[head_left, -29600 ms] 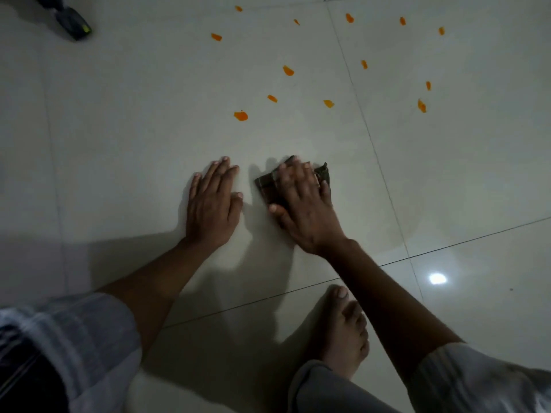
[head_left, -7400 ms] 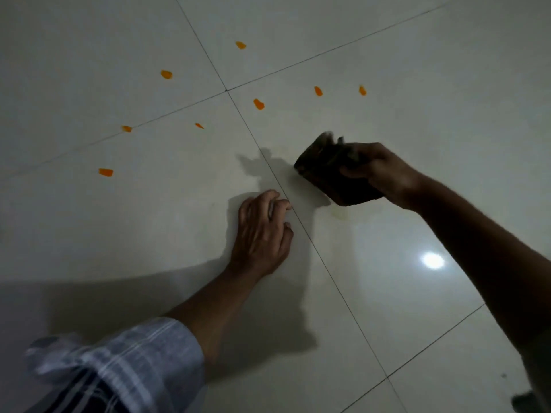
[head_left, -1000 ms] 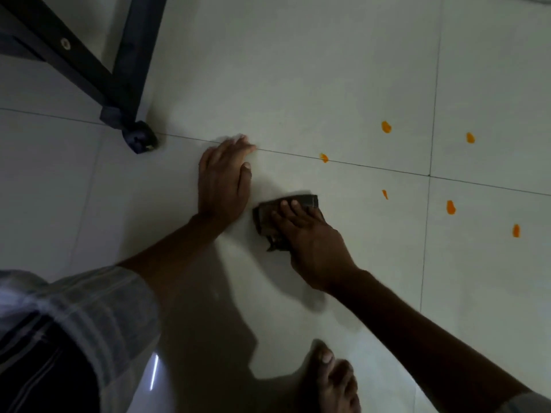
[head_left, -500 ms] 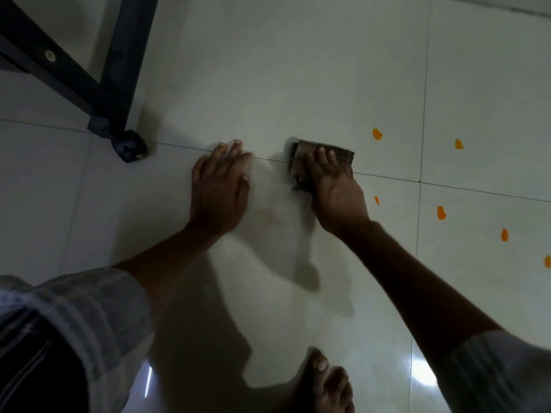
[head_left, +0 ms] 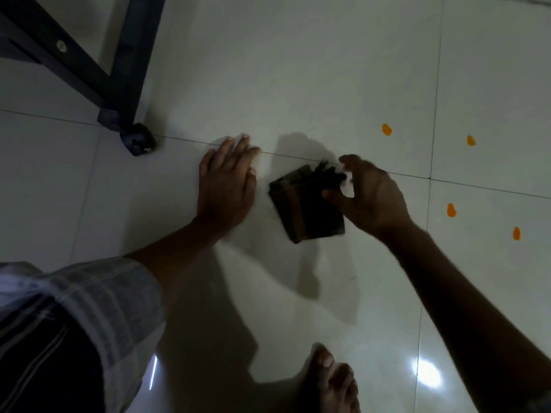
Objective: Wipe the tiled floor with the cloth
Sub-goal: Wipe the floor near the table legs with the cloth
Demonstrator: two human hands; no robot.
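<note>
Foot point(head_left: 331, 380): bare, at the bottom edge, toes forward; heel cut off by the frame.
Sleeve point(head_left: 98, 305): striped, lower left, partly out of frame and deep in shadow.
Floor point(head_left: 298, 70): pale glossy tiles with thin dark joints; a lamp glare sits lower right.
Left hand point(head_left: 225, 186): flat on the floor, fingers straight, tips at the cross joint. Released, holding nothing. Same post as half a second ago.
Cloth point(head_left: 307, 208): dark folded square, just right of the left hand, below the joint. Half a second ago it lay pressed flat on the joint under the right palm; now it is nearer the person, its far corner bunched and raised. Long axis runs from near edge up toward the far right corner. Whether the near edge touches the floor is hard to tell.
Right hand point(head_left: 369, 198): blurred; thumb and fingertips pinch the cloth's far right edge.
Spots point(head_left: 386, 129): four orange marks, right of the cloth, well apart from it.
Frame leg point(head_left: 128, 70): dark, upper left, ending in a caster point(head_left: 137, 143); top cut off.
</note>
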